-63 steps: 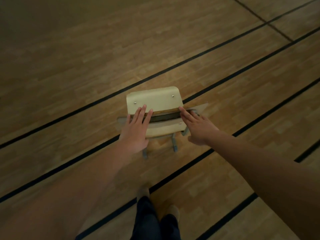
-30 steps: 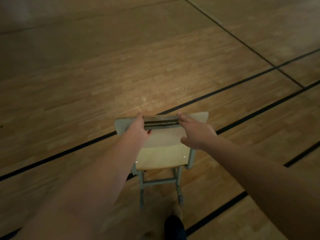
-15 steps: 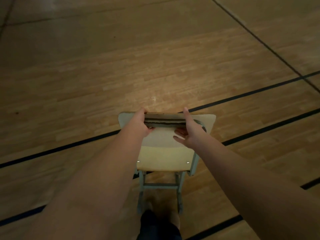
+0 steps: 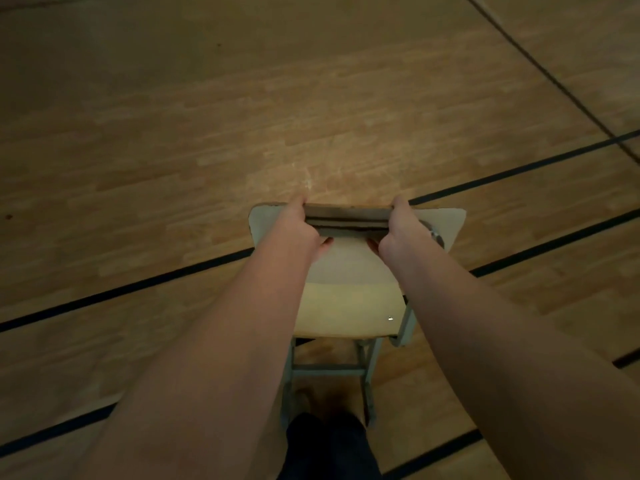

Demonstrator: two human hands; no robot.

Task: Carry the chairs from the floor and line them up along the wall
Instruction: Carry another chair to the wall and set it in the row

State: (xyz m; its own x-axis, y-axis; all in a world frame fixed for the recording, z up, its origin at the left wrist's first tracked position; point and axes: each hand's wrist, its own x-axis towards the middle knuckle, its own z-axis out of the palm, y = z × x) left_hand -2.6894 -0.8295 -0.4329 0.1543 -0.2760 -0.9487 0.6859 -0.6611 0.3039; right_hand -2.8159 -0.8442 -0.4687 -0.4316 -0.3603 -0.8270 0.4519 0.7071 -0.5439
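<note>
A small chair [image 4: 349, 306] with a pale wooden seat, a pale backrest and a grey metal frame hangs in front of me, its legs pointing down toward my feet. My left hand [image 4: 299, 230] grips the left part of the backrest's top edge, thumb under, fingers over. On the right part of the same edge, my right hand [image 4: 398, 230] holds it the same way. Both forearms hide the seat's sides. No wall and no other chair is in view.
A wooden gym floor [image 4: 207, 133] with dark painted lines [image 4: 138, 289] fills the view. My dark trouser legs [image 4: 329, 448] show at the bottom, just behind the chair's legs.
The chair went from lying near the floor under flat hands to being lifted by its backrest. My right hand has closed round the edge. The floor lines have shifted as I move.
</note>
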